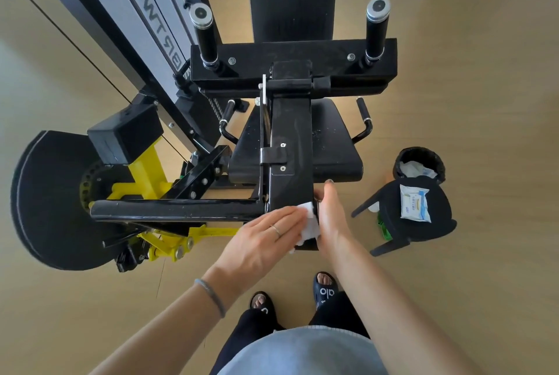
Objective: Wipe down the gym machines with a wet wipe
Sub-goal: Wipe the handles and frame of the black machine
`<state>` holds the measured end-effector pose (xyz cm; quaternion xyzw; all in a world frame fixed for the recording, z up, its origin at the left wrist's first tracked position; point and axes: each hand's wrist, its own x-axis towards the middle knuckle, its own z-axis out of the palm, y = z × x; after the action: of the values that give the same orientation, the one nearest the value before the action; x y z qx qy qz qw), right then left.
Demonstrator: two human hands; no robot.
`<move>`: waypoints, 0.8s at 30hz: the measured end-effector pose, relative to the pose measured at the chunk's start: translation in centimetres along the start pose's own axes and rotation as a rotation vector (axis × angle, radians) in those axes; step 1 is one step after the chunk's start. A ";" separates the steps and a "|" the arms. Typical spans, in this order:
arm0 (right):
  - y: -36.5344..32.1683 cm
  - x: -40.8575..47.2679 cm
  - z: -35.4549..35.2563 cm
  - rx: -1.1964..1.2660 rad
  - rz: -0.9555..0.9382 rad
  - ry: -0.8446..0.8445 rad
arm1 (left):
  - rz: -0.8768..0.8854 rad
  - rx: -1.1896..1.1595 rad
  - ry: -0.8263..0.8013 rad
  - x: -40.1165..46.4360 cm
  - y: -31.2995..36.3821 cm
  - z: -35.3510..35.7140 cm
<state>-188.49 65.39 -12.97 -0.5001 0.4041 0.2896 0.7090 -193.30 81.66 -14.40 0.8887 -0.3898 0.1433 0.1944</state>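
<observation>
Both hands meet at the near end of the gym machine's black arm (pixel 291 144). Her left hand (pixel 266 238) lies flat with fingers straight, pressing a white wet wipe (pixel 311 223) against that end; the right hand (pixel 331 211) rests edge-on along its right side, fingers straight and together. Just right, a black stool (pixel 390 214) carries a pack of wipes (pixel 414 203), with a lined bin (pixel 422 160) behind it.
</observation>
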 end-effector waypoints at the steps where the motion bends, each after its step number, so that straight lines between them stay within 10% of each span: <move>1: 0.2 0.0 0.1 -0.002 -0.035 0.020 | -0.018 -0.011 -0.006 -0.7 -0.7 -0.6; 19: 0.1 -0.1 0.9 -0.090 -0.164 0.104 | -0.530 -0.032 0.046 1.2 -1.0 0.9; 24: 1.7 -0.3 1.4 -0.374 -0.555 0.293 | -0.599 -0.090 0.013 -2.7 -2.9 -0.2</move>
<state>-189.58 67.30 -13.25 -0.7479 0.2907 0.0803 0.5914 -192.91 85.32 -15.99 0.9537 -0.1151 0.0678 0.2694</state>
